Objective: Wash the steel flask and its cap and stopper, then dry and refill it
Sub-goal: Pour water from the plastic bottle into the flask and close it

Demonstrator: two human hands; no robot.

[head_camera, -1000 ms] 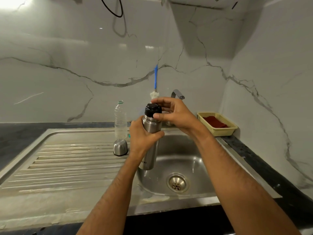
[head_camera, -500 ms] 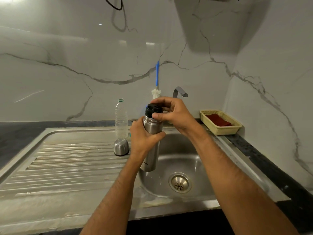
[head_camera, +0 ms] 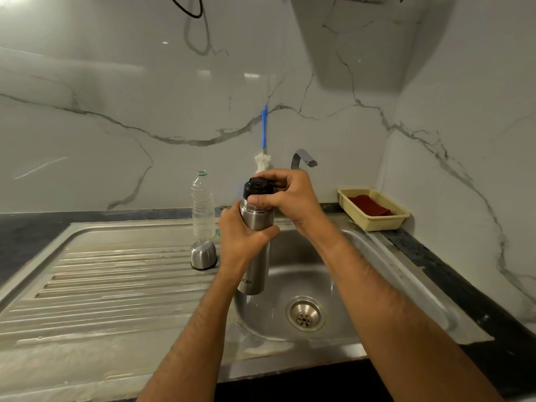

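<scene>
Taking the sink bowl (head_camera: 342,274) as the landmark: to its left runs the ribbed steel draining board (head_camera: 110,274), with dark countertop (head_camera: 26,233) beyond the board's far left corner. At the board's inner end, just left of the bowl's edge, the steel cap (head_camera: 203,254) stands mouth down (its dark rim is on the ribs), and directly behind it, close enough that I cannot tell whether they touch, stands a clear plastic bottle (head_camera: 202,207) with no lid on it.

Over the bowl's left rim the steel flask (head_camera: 255,245) is held upright in the air, its base above the bowl. The left hand (head_camera: 242,236) is wrapped round the flask's upper body, fingers curled behind it and thumb across the front. The black stopper (head_camera: 256,188) sits in the flask's neck; the right hand (head_camera: 285,195) grips it from the right, thumb on its near side and curled fingers over its top.

Behind the bowl a bottle brush (head_camera: 264,140) with a blue handle stands against the marble wall (head_camera: 116,111), and the tap (head_camera: 303,159) rises just right of it. In the bowl's floor lies the drain (head_camera: 305,313). Right of the bowl, on the counter by the corner, sits a yellow basket (head_camera: 374,221) holding a dark red cloth (head_camera: 368,205).
</scene>
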